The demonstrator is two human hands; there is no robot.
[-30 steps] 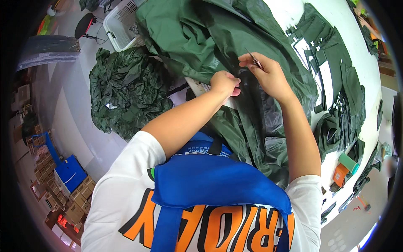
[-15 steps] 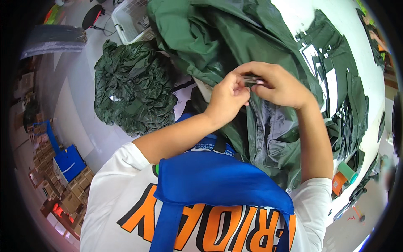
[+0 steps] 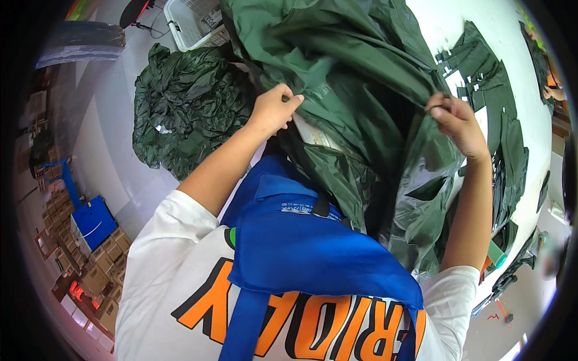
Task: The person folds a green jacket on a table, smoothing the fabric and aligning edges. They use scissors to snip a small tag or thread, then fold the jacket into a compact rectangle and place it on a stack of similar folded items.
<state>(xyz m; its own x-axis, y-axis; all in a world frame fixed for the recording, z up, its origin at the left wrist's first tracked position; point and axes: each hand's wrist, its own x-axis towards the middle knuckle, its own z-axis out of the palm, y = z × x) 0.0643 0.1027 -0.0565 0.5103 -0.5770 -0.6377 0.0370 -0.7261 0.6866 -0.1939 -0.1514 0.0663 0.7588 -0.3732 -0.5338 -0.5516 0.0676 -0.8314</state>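
Note:
A dark green zippered garment of shiny coated cloth lies spread over the table before me and hangs down toward my apron. At its right front edge, my right hand is closed on the cloth at the upper end of a zipper. The garment gapes between my hands, showing a dark inside. My left hand is over the garment's left part, thumb and fingertips pinched together; whatever they hold is too small to make out.
A crumpled heap of dark green cloth sits to the left. Behind it stands a white plastic basket. Stacked dark green pieces with white labels lie along the right of the white table. Cardboard boxes are at far left.
My hands were together over the garment's front; now they are wide apart, left hand to the left, right hand to the right with the zippered edge. The garment has spread open.

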